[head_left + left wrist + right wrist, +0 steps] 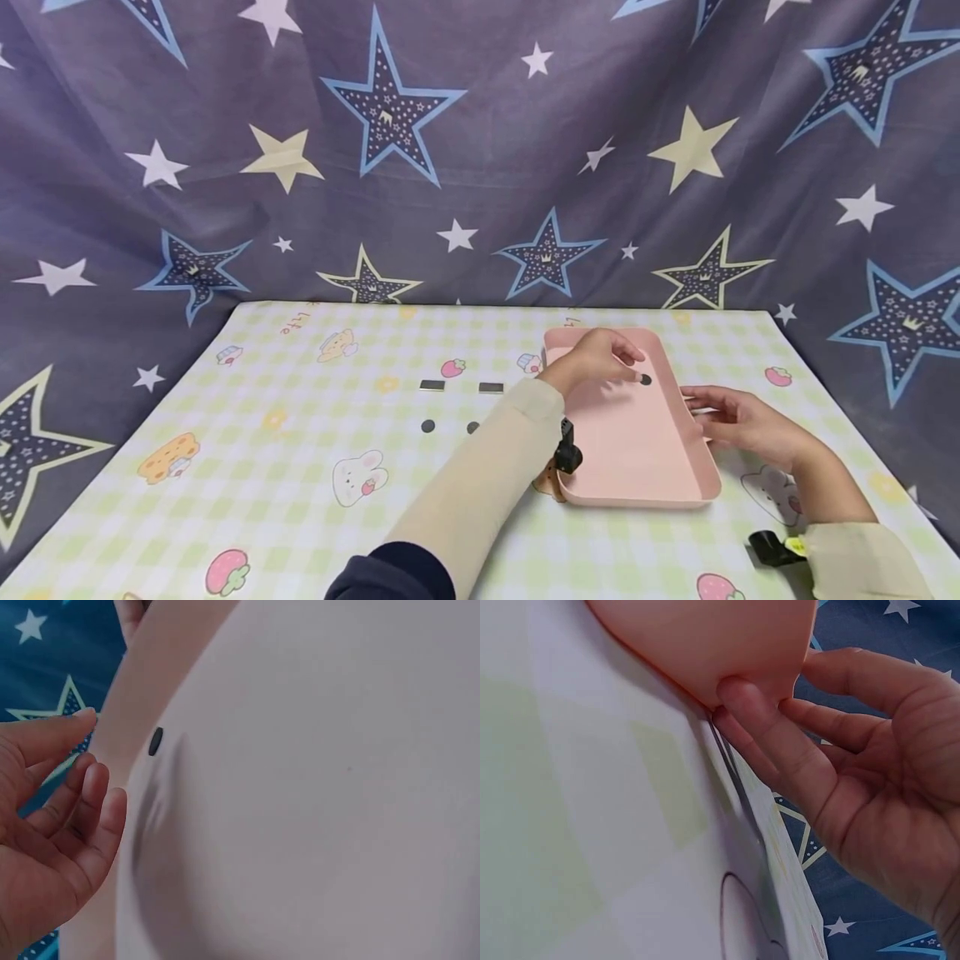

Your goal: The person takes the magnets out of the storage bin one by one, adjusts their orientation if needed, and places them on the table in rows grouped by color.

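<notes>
My left hand (pixel 600 354) hovers over the pink tray (pixel 637 467), its fingers loosely bent and nothing between them. Close by the fingertips, a small black disc (pixel 646 379) is inside the tray near its right side. In the left wrist view this disc (pixel 155 741) shows apart from the fingers of the left hand (pixel 60 825). My right hand (pixel 753 425) touches the tray's right wall from outside. In the right wrist view, the thumb (pixel 746 701) presses on the outer wall (pixel 705 637), with the other fingers reaching along it.
Left of the tray, two dark rectangular pieces, one further left (pixel 432 386) and one nearer the tray (pixel 491 388), lie on the checked tablecloth (pixel 300 517). Below them lie two black discs, at left (pixel 428 426) and beside my sleeve (pixel 473 427). A star-patterned curtain (pixel 480 150) hangs behind.
</notes>
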{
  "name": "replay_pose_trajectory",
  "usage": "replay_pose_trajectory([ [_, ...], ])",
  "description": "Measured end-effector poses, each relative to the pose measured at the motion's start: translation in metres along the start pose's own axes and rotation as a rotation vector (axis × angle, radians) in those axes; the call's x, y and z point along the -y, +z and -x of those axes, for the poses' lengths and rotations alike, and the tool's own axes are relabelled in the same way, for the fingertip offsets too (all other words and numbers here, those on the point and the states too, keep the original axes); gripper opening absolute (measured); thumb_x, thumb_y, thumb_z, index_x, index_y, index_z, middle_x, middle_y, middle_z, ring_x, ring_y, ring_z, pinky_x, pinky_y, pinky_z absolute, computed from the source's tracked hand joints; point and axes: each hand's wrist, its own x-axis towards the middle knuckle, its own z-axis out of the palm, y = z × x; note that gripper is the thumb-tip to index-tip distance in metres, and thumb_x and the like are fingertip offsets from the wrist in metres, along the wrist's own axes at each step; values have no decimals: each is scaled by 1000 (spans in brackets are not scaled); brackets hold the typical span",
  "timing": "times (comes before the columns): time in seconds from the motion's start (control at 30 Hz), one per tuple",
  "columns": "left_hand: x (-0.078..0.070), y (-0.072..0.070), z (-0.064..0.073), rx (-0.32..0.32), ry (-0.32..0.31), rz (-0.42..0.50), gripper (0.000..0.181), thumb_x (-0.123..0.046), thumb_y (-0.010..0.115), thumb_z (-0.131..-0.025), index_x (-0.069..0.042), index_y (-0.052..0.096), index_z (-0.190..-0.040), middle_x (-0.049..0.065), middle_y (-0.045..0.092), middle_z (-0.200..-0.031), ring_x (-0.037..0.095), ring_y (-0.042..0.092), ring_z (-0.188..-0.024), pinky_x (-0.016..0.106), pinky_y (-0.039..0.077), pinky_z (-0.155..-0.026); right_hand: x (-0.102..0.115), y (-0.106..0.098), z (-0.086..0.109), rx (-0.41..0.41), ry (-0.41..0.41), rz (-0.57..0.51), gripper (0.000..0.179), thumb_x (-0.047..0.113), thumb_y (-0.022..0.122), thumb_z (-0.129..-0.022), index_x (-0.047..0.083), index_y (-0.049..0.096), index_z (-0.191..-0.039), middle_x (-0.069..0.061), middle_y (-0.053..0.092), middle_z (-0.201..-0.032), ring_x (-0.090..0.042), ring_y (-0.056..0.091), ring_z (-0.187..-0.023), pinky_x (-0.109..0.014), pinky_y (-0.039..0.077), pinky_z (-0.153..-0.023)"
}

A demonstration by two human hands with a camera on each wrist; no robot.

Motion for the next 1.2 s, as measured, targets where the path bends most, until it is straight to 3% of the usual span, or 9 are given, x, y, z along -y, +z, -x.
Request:
replay_pose_trajectory([
  [0.13,6,3,-3,-10,-46,16,28,5,78,-77,2,73,-105,11,69,-94,3,54,-73,22,54,-58,2,0,-2,-6,7,22,58,3,54,-99,-19,23,-143,-29,48,-134,-11,63,-108,-37,57,-82],
  [0.3,13,11,-9,-52,-41,-11,29,6,78,-77,2,74,-105,9,71,-88,2,54,-68,15,49,-58,3,-1,-3,-17,14,47,58,3,55,-98,-18,25,-143,-34,45,-134,-11,63,-107,-37,57,-81],
  [0.5,12,23,-14,-57,-6,-257,29,-8,80,-79,-8,76,-108,-2,70,-83,0,55,-71,8,42,-67,5,-1,-2,-19,6,42,57,2,54,-98,-18,25,-143,-31,47,-133,-12,63,-107,-37,57,-81],
  [0.63,9,27,-14,-41,-25,-437,30,-19,79,-83,-18,75,-113,-11,64,-80,-1,53,-75,9,39,-68,5,-1,-2,-25,6,47,57,3,54,-98,-18,25,-143,-29,48,-133,-11,63,-107,-36,57,-81],
  [0.77,8,28,-12,-14,-56,-535,29,-25,74,-88,-26,74,-116,-14,63,-83,-1,54,-79,14,39,-69,4,-1,-3,-21,6,42,58,4,54,-99,-18,25,-143,-26,50,-133,-11,63,-108,-35,56,-82],
  [0.9,8,27,-12,16,-55,-539,20,-24,74,-88,-26,76,-108,-14,65,-85,0,57,-81,17,42,-71,2,-2,-3,-14,4,25,58,3,54,-99,-18,24,-143,-21,52,-132,-11,63,-108,-35,56,-82],
  [1.07,16,28,-16,35,-18,-483,4,-20,76,-86,-22,76,-90,-13,62,-75,2,56,-74,18,42,-67,0,-2,-2,-2,-8,4,57,1,53,-99,-20,23,-142,-14,55,-131,-12,63,-109,-35,56,-82],
  [1.2,14,28,-12,51,-20,-455,5,-20,76,-87,-18,76,-91,-12,63,-74,2,55,-72,16,41,-67,-1,-1,-1,-1,-7,-1,57,1,52,-99,-20,22,-142,-12,55,-130,-12,63,-108,-35,56,-82],
])
